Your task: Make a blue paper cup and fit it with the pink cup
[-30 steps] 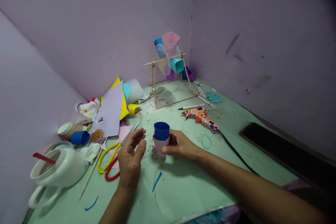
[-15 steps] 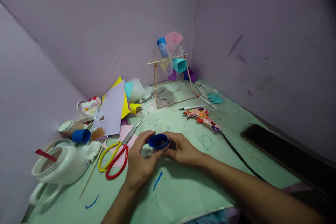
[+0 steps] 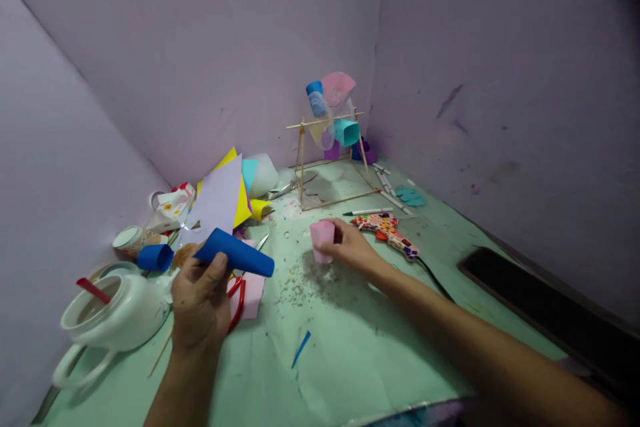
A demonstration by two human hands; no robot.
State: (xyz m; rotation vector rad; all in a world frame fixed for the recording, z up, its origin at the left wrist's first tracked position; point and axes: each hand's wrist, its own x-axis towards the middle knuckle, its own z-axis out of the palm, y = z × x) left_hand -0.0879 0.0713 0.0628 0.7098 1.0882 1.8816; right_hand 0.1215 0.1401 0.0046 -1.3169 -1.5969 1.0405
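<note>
A blue paper tube is held on its side in my left hand, thumb on top, above the scissors with red handle. A small pink paper cup is pinched between the fingers and thumb of my right hand, just above the table. Behind it stands a stick frame bearing a wheel with paper cups in pink, blue and teal. To the right of my right hand lies a flower-patterned glue gun.
A white teapot with a red stick in it stands at the left, near another blue paper cup. Paper sheets are piled behind. A dark phone-like slab lies at the right. Several markers lie beside the frame.
My hands have moved apart. The left has taken the blue tube leftward and tipped it onto its side. The right has let go of it and now holds the pink cup farther forward.
</note>
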